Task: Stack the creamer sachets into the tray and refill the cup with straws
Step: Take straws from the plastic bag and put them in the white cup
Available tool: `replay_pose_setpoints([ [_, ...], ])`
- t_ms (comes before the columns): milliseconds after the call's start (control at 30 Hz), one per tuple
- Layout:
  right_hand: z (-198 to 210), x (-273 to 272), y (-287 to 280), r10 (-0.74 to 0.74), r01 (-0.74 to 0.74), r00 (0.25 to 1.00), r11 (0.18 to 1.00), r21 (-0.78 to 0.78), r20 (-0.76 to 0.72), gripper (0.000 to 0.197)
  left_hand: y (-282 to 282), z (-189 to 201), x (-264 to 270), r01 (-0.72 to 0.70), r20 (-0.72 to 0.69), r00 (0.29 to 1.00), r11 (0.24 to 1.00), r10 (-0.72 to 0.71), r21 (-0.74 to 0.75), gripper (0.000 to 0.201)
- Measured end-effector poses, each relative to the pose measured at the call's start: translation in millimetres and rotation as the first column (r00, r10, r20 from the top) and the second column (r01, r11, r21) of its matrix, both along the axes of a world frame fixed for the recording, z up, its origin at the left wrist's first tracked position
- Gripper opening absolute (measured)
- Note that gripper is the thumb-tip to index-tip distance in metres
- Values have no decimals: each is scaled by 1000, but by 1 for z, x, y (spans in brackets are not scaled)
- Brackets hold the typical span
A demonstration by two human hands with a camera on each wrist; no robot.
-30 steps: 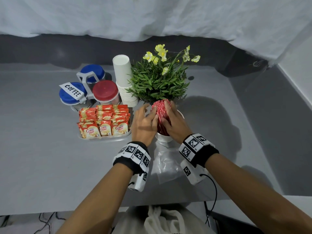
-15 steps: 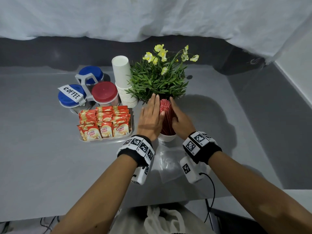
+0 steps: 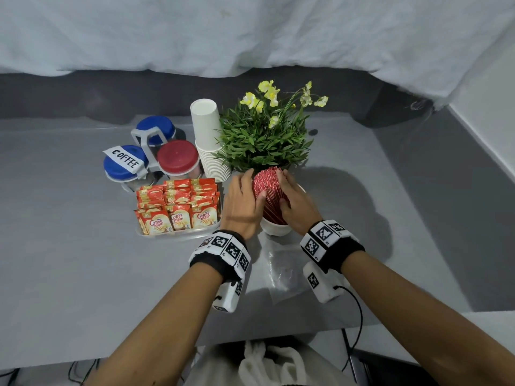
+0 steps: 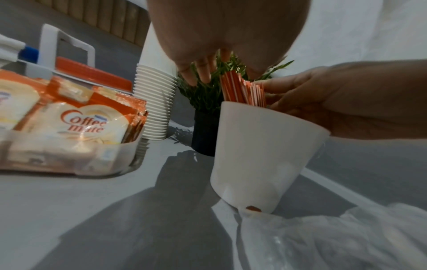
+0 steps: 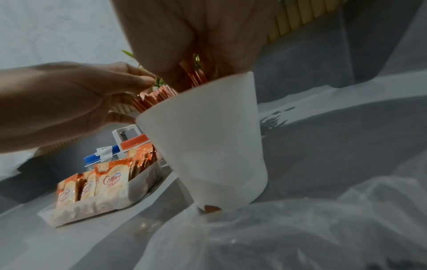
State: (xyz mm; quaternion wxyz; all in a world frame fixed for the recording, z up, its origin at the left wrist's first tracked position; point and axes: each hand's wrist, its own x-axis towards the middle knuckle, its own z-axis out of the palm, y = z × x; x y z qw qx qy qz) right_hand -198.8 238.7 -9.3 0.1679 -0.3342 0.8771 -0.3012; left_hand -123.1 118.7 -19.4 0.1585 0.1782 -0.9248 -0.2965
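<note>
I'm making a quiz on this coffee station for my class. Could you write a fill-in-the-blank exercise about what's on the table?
1. The red straws stand in a ____ cup.
2. The label on the blue-lidded jar reads ____.
3. The creamer sachets sit in a clear ____.
4. Both hands, left hand and right hand, press against the ____.

Missing words: white; COFFEE; tray; straws
</note>
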Motion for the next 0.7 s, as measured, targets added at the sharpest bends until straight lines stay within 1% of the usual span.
replay_pose_setpoints([
  [67,-1,0,-2,5,-5,1000,1000,28,4,64,-5,-3,3,-12,-64,998,1000,10,-22,54],
  [167,-2,1,-3,-6,6,1000,999,37,-13,67,-8,-5,6,-1,-121,993,1000,-1,-17,26],
  [200,-2,1,-3,-8,9,1000,999,43,-20,68,-8,-6,7,9,-142,990,1000,-10,-9,20],
  [233,-2,2,-3,-7,8,999,999,45,-33,68,-7,-5,8,20,-161,987,1000,-20,-2,19],
  [300,-2,6,-3,13,-11,997,1000,29,-79,66,-5,-5,9,31,-169,985,999,-29,10,23],
  [367,-3,10,-2,62,-56,984,998,39,-169,57,-4,-4,11,28,-168,985,1000,-25,14,20],
  [400,-5,10,-2,88,-78,974,996,51,-211,58,-4,-3,12,38,-160,986,999,-35,16,17],
  [433,-6,11,-2,108,-94,968,993,73,-226,64,-5,-2,13,49,-142,989,999,-45,22,13],
  [467,-8,10,-2,117,-100,966,991,86,-229,70,-6,-3,14,54,-127,991,998,-51,24,14],
  [533,-9,10,-4,134,-111,961,988,109,-244,75,-7,-1,17,55,-85,995,998,-54,10,25],
  [600,-10,11,-5,148,-121,959,985,124,-242,74,-10,-3,19,74,-66,995,994,-80,-81,36],
  [633,-9,13,-6,152,-126,961,984,125,-230,74,-11,-2,20,100,-21,994,988,-103,-117,40],
  [700,-6,14,-8,123,-101,970,989,111,-209,72,-14,0,21,149,49,988,979,-144,-142,45],
])
